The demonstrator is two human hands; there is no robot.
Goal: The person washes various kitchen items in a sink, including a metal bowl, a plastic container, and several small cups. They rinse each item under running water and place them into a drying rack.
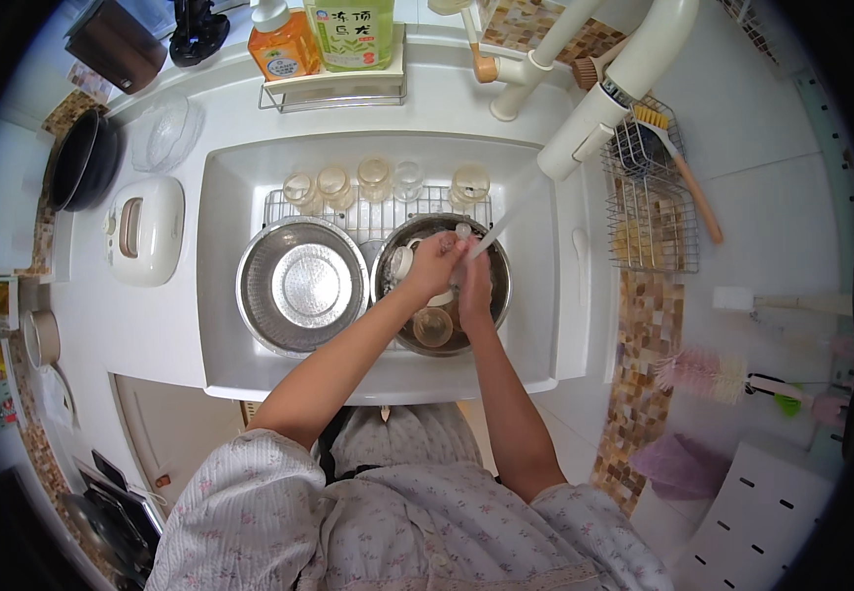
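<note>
My left hand (433, 267) and my right hand (476, 284) meet above a steel bowl (503, 314) on the right of the sink. Between their fingers is a small translucent piece (463, 231), perhaps a bottle nipple; my fingers partly hide it. A stream of water (504, 221) from the white faucet (582, 137) falls onto my right hand. The bowl holds water, white rings or caps (401, 262) and an amber-tinted clear bottle (433, 326). To the left sits a steel basin (311, 286) with nothing in it.
Several clear bottles (374, 179) stand along the back of the wire sink rack (427, 199). Soap bottles (284, 48) rest on a shelf behind the sink (383, 384). A white lid (148, 230) lies on the left counter; a wire basket (652, 221) hangs at right.
</note>
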